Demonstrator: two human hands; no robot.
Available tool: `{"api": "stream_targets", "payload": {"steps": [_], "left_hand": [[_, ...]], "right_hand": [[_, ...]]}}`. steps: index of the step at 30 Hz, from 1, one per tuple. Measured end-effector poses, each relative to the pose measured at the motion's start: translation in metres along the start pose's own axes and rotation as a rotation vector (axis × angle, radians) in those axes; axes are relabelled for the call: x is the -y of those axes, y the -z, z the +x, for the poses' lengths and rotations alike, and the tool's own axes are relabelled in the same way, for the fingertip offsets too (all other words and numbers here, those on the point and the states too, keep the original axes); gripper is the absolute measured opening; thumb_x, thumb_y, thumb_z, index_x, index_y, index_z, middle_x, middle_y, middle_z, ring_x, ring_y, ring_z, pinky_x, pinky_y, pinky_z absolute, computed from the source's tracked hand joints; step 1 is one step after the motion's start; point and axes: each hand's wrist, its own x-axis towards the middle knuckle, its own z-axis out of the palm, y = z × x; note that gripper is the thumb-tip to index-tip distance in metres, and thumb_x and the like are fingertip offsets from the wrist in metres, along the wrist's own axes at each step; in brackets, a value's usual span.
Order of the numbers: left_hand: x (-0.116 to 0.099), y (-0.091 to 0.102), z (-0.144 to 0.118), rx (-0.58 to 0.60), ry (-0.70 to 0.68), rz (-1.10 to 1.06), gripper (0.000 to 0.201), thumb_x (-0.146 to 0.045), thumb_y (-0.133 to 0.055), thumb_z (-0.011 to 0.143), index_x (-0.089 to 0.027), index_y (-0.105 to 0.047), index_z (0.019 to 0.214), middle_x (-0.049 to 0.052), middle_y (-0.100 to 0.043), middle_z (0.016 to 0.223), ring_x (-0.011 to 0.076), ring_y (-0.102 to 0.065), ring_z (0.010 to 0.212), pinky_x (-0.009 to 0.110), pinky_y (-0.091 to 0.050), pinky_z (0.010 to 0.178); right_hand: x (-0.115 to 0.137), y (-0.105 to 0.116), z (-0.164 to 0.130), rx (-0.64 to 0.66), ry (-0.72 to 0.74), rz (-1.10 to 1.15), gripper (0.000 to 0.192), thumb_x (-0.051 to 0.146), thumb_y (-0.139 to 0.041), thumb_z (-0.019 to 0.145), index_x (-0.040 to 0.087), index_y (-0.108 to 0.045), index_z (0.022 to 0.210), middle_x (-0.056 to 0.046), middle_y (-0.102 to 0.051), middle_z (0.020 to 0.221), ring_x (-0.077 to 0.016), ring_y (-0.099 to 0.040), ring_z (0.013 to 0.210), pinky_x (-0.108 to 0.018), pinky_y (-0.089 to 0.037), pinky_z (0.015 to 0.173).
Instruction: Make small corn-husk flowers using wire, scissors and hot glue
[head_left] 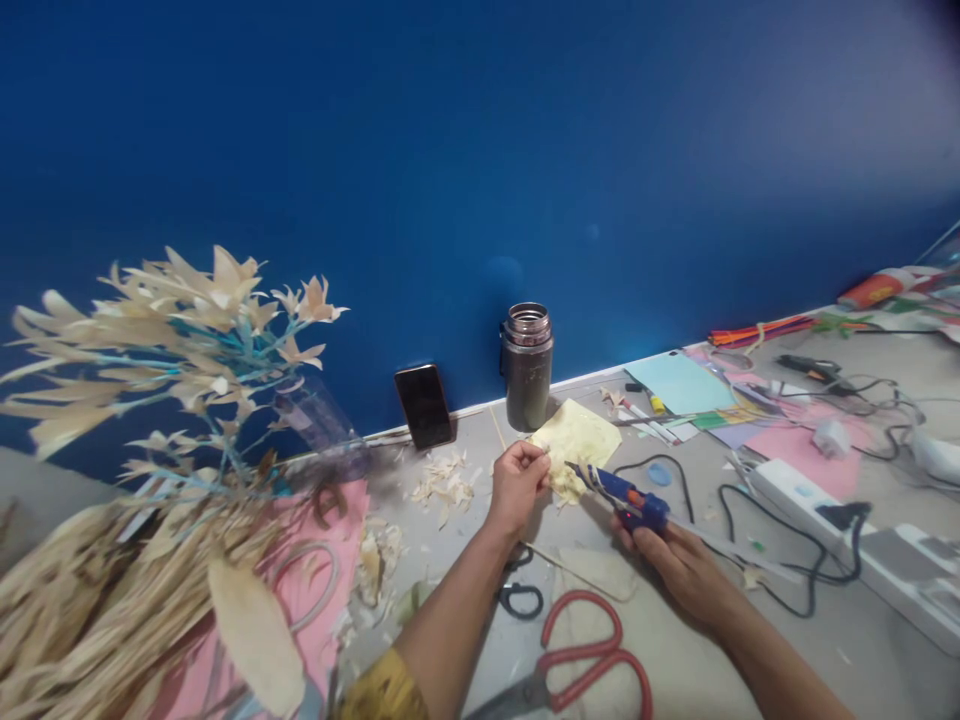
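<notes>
My right hand (667, 560) is wrapped round a blue hot glue gun (628, 498), its nozzle pointing left toward my other hand. A clear glue stick (739, 552) sticks out of the gun's back. My left hand (520, 488) is closed in a pinch just left of the nozzle; what sits between its fingertips is too small to make out. Beneath and behind the fingertips lies a pale yellow sheet (581, 430) with dried glue on it. Red-handled scissors (581, 655) and black-handled scissors (520, 600) lie between my forearms.
Pale husk flowers (225, 300) on blue stems lean at the left, above dried husks (97, 610) on pink paper. A phone (424, 405) and an open flask (528, 365) stand by the blue wall. A white power strip (817, 530) with black cables lies at right.
</notes>
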Motion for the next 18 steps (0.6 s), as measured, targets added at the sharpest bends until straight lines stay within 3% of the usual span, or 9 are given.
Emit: {"api": "stream_targets", "payload": {"steps": [7,18], "left_hand": [[0.000,0.000,-0.001,0.001,0.016,-0.034,0.040,-0.040,-0.088,0.062,-0.018,-0.056,0.073,-0.006,-0.051,0.050,0.0061,-0.043,0.044,0.018,-0.028,0.044],[0.000,0.000,0.000,-0.002,0.045,-0.044,0.043,-0.042,-0.089,0.060,-0.018,-0.055,0.073,-0.007,-0.051,0.047,0.0059,-0.041,0.041,0.018,-0.025,0.042]], "right_hand": [[-0.013,-0.002,0.001,0.013,0.016,-0.002,0.056,0.066,-0.051,0.090,0.023,-0.082,0.107,-0.010,-0.080,0.109,-0.0349,-0.071,0.105,-0.048,-0.052,0.101],[-0.019,-0.005,0.003,-0.031,-0.005,0.001,0.058,0.068,-0.051,0.088,0.023,-0.082,0.106,-0.010,-0.079,0.115,-0.0361,-0.067,0.114,-0.050,-0.043,0.111]]}}
